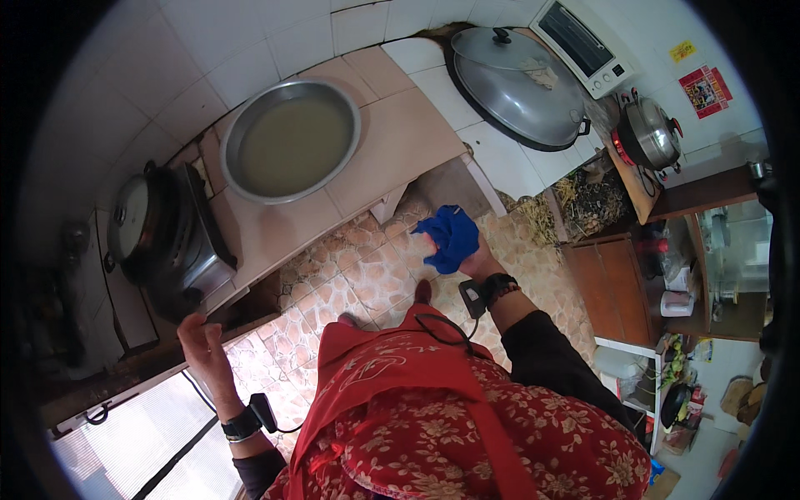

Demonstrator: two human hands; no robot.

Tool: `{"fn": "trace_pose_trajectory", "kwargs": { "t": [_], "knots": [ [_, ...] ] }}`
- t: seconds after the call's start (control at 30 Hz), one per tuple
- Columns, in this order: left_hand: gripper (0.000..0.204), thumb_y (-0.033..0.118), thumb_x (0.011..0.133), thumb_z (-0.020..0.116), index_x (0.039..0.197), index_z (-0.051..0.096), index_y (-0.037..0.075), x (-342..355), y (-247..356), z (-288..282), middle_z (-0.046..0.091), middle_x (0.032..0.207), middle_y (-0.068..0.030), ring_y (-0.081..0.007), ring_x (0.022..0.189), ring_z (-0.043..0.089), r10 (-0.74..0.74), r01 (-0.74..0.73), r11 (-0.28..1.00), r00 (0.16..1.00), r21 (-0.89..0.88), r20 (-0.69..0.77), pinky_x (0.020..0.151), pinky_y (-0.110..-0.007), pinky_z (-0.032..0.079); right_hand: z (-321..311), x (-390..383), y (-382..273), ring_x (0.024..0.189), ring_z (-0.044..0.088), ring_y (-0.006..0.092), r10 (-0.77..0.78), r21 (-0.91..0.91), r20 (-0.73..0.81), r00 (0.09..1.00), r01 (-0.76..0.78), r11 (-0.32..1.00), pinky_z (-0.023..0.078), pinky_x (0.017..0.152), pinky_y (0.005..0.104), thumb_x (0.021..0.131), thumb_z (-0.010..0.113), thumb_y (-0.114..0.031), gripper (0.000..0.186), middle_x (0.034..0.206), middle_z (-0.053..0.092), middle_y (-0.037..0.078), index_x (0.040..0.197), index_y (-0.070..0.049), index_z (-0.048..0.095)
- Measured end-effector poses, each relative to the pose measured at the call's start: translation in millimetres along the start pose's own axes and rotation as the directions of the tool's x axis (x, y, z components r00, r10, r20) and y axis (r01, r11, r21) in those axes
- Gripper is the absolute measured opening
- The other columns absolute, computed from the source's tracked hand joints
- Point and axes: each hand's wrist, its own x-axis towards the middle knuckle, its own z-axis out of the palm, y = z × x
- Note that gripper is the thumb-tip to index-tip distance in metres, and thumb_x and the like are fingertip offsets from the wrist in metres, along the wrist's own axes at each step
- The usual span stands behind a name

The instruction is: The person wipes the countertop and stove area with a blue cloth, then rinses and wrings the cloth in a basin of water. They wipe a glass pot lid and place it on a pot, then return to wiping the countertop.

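A crumpled blue cloth is gripped in my right hand, held out over the floor in front of me. Its folds cover most of those fingers. My left hand is at the left, just below the front of a gas stove. Loosely bent, its fingers are apart from the thumb, and nothing shows in them. The fingertips come close to a dark round knob on the stove; whether they touch it I cannot tell. A lidded pan sits on the stove.
A wide metal basin of cloudy liquid stands on the tiled counter. Beyond are a large lidded wok, a toaster oven and a lidded electric pot. Straw lies near a wooden cabinet at right.
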Motion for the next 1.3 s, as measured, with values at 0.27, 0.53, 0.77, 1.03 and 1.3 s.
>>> {"fn": "trace_pose_trajectory", "kwargs": {
  "t": [0.27, 0.53, 0.77, 1.03, 1.3],
  "knots": [
    [0.016, 0.005, 0.096, 0.058, 0.112, 0.057, 0.003, 8, 48, 155, 0.062, 0.098, -0.0053, -0.0114, 0.081, 0.064, -0.059, 0.075, 0.995, 0.972, -0.065, 0.225, 0.076, -0.025, 0.053, -109, -5, -62, 0.111, 0.065, 0.0379, 0.270, 0.497, 0.098, 0.958, -0.282, 0.821, 0.054, 0.093, 0.0495, 0.098, 0.048, -0.056, 0.068, 0.132, 0.058, 0.025, 0.142, -0.005, 0.045],
    [0.013, 0.002, 0.095, 0.061, 0.108, 0.058, 0.002, 8, 87, 219, 0.062, 0.090, -0.0047, -0.0114, 0.081, 0.064, -0.209, 0.182, 0.978, 0.895, 0.105, 0.395, 0.075, -0.025, 0.052, -142, 64, -100, 0.111, 0.063, 0.0369, 0.332, 0.555, 0.244, 0.911, -0.412, 0.723, 0.051, 0.098, 0.0466, 0.094, 0.045, -0.025, 0.052, 0.123, 0.062, 0.025, 0.137, 0.004, 0.046],
    [0.010, 0.007, 0.098, 0.060, 0.107, 0.058, 0.002, 72, 62, 263, 0.062, 0.093, -0.0031, -0.0107, 0.082, 0.064, -0.231, 0.244, 0.969, 0.875, 0.024, 0.425, 0.073, -0.023, 0.052, -116, 141, -158, 0.118, 0.059, 0.0384, 0.198, 0.532, 0.212, 0.957, -0.283, 0.798, 0.045, 0.106, 0.0503, 0.092, 0.043, -0.020, 0.049, 0.130, 0.059, 0.025, 0.136, 0.001, 0.049],
    [0.011, 0.006, 0.096, 0.061, 0.105, 0.058, 0.000, 106, 43, 282, 0.063, 0.090, -0.0057, -0.0136, 0.078, 0.065, -0.385, 0.414, 0.910, 0.833, 0.015, 0.397, 0.071, -0.027, 0.053, -56, 255, -240, 0.111, 0.062, 0.0303, -0.068, -0.008, 0.086, 0.994, 0.069, 0.998, 0.054, 0.092, 0.0443, 0.086, 0.046, -0.016, 0.045, 0.139, 0.054, 0.016, 0.128, -0.006, 0.059],
    [0.010, 0.004, 0.095, 0.059, 0.104, 0.058, 0.000, 109, 28, 269, 0.062, 0.089, -0.0055, -0.0124, 0.078, 0.065, -0.499, 0.518, 0.855, 0.818, 0.009, 0.285, 0.072, -0.026, 0.053, -44, 297, -136, 0.146, 0.023, 0.0404, -0.220, -0.980, 0.192, 0.956, 0.174, -0.098, 0.021, 0.116, 0.0567, 0.077, 0.072, -0.030, 0.067, 0.159, 0.028, 0.018, 0.140, -0.024, 0.053]
  ]
}}
